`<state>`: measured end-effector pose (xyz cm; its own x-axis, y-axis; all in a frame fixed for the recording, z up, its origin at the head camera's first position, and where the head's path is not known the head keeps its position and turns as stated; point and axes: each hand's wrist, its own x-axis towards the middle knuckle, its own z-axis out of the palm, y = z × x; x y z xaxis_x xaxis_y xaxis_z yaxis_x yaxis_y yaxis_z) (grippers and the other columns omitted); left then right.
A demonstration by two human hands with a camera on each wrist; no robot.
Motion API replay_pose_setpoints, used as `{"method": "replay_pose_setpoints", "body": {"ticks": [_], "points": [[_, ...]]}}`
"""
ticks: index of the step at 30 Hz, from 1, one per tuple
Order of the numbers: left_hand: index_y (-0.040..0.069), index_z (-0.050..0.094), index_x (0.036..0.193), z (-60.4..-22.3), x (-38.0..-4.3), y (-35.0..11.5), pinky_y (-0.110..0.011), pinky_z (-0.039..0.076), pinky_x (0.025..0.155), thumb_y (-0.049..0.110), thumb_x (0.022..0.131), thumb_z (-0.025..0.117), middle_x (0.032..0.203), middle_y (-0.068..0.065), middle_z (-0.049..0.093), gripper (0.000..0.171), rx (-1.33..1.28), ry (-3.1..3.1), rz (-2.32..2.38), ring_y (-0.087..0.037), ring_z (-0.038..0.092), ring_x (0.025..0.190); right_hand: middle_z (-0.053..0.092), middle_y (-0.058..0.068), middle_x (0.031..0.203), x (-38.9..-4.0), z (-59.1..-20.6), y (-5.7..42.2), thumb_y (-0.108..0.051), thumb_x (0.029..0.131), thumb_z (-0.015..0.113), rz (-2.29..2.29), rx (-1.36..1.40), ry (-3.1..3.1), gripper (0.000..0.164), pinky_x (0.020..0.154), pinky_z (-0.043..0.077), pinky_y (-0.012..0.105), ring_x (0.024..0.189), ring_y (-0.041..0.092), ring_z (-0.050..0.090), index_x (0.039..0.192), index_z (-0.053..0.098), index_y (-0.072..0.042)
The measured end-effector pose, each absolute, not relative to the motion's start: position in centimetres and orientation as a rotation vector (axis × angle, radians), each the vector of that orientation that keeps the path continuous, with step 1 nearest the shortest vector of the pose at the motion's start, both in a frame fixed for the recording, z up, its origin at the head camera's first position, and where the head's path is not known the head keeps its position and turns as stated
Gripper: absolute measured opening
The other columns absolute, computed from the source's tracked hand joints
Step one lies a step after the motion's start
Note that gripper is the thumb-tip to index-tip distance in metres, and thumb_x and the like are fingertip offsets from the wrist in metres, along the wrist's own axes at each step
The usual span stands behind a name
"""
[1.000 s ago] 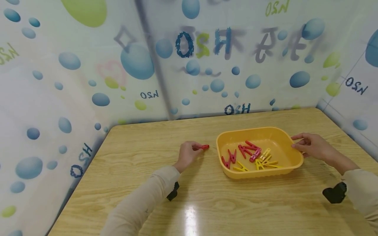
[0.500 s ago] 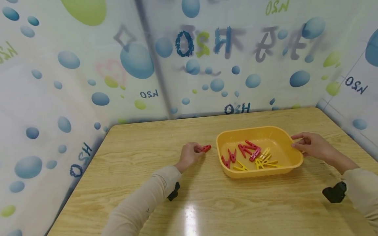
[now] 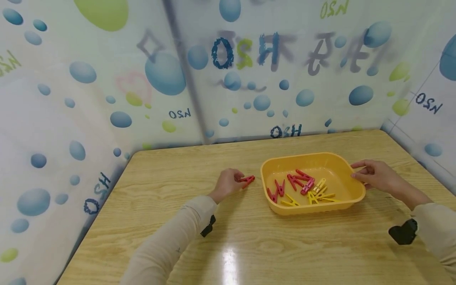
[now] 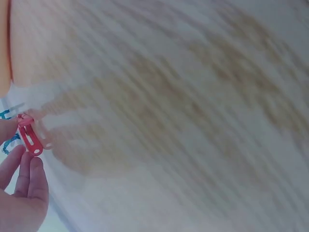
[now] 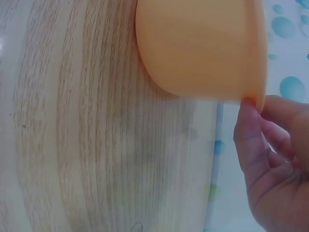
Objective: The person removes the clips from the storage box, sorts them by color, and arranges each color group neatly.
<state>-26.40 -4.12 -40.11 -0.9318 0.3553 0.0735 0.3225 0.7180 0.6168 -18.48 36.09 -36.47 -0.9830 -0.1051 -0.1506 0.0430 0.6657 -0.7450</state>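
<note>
A red clothespin (image 3: pixel 248 180) lies on the wooden table left of the tray, its two legs spread. Beside it my left hand (image 3: pixel 228 184) has loosened its fingers. The left wrist view shows this clothespin (image 4: pixel 30 137) between the thumb tip and the fingertips (image 4: pixel 36 164), with a gap about much of it; whether the thumb still touches it is hard to tell. My right hand (image 3: pixel 377 178) pinches the right rim of a yellow plastic tray (image 3: pixel 340 206), thumb outside in the right wrist view. Several red, pink (image 3: pixel 308 186) and yellow clothespins (image 3: pixel 319 186) lie inside the tray.
The wooden table (image 3: pixel 171 174) meets a bubble-patterned wall sheet (image 3: pixel 199 99) at its back edge. Black wrist devices (image 3: pixel 403 232) hang below both sleeves.
My left hand, which pinched the red clothespin, has loosened and drawn slightly back to the left. The clothespin stays on the table, more of it showing. The right hand and tray keep still.
</note>
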Motion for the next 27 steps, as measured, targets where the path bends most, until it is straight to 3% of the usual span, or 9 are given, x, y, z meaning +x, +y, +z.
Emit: {"method": "replay_pose_setpoints", "body": {"ticks": [13,27], "points": [[0.003,0.064,0.087,-40.31,-26.18,-4.02,-0.022,0.044,0.056,0.020,0.074,0.072,0.076,-0.004,0.061,0.022,0.446,2.827,1.044,-0.015,0.054,0.067,0.058,0.016,0.090,-18.49,-36.55,36.14,-0.023,0.090,0.053,-1.217,-0.065,2.700,0.053,0.062,0.051,0.032,0.073,0.022,0.060,0.122,0.035,0.015],[0.002,0.061,0.092,-40.61,-25.83,-3.76,-0.022,0.043,0.051,0.021,0.074,0.072,0.073,-0.004,0.057,0.028,0.381,2.826,1.123,-0.014,0.052,0.062,0.058,0.016,0.090,-18.47,-36.57,36.20,-0.023,0.090,0.053,-1.224,-0.080,2.706,0.053,0.061,0.051,0.032,0.073,0.021,0.060,0.122,0.035,0.015]]}}
